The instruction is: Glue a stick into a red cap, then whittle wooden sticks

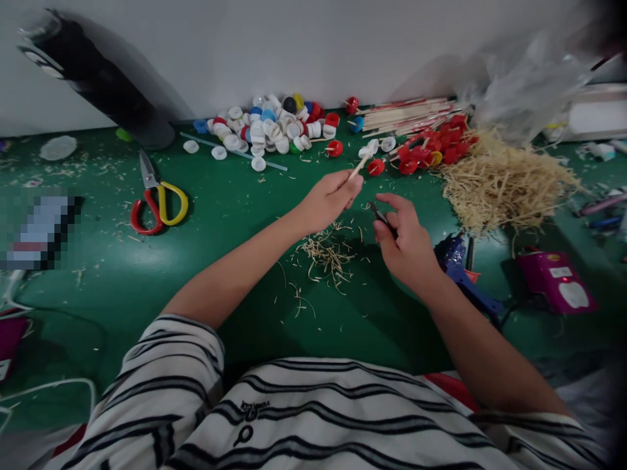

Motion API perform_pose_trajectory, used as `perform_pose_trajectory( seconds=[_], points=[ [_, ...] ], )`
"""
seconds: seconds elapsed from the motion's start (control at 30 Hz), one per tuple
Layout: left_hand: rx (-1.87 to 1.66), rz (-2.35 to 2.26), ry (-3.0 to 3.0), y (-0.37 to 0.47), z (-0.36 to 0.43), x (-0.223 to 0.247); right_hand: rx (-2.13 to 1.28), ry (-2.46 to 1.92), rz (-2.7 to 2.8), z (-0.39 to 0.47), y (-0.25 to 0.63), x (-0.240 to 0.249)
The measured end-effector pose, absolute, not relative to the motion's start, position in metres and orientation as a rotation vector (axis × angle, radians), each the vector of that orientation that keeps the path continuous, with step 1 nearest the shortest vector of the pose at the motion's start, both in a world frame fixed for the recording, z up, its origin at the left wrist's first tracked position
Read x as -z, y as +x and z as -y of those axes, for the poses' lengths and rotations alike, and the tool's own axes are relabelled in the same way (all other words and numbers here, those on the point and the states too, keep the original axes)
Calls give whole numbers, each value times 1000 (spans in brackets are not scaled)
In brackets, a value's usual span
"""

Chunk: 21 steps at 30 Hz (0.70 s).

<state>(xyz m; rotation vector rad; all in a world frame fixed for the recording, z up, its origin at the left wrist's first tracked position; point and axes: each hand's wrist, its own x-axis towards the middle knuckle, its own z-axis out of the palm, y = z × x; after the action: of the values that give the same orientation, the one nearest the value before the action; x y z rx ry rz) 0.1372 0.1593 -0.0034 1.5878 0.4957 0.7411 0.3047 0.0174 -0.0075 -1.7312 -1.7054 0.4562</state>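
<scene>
My left hand pinches a thin wooden stick that slants up to the right. A white bottle cap shows at the stick's far end; I cannot tell if it is attached. To the right, my right hand is closed around a dark, slim pointed tool, perhaps tweezers, its tip toward the left hand. Below the hands lies a small pile of straw shreds on the green table. Just right of my right wrist rests a blue glue gun.
Along the wall are loose bottle caps, wooden sticks, red caps on sticks and a heap of straw. Scissors, a phone and a black bottle stand or lie left. A magenta box sits right.
</scene>
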Motion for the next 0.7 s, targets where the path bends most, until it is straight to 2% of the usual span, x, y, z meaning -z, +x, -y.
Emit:
perform_pose_trajectory(
  seconds=[0.27,0.7],
  points=[
    [-622,-615,1771,138,-148,-9,-422,-1716,1664,-17,304,6],
    [-665,-512,1626,133,-160,-4,-500,-1697,1615,-15,307,6]
  ],
)
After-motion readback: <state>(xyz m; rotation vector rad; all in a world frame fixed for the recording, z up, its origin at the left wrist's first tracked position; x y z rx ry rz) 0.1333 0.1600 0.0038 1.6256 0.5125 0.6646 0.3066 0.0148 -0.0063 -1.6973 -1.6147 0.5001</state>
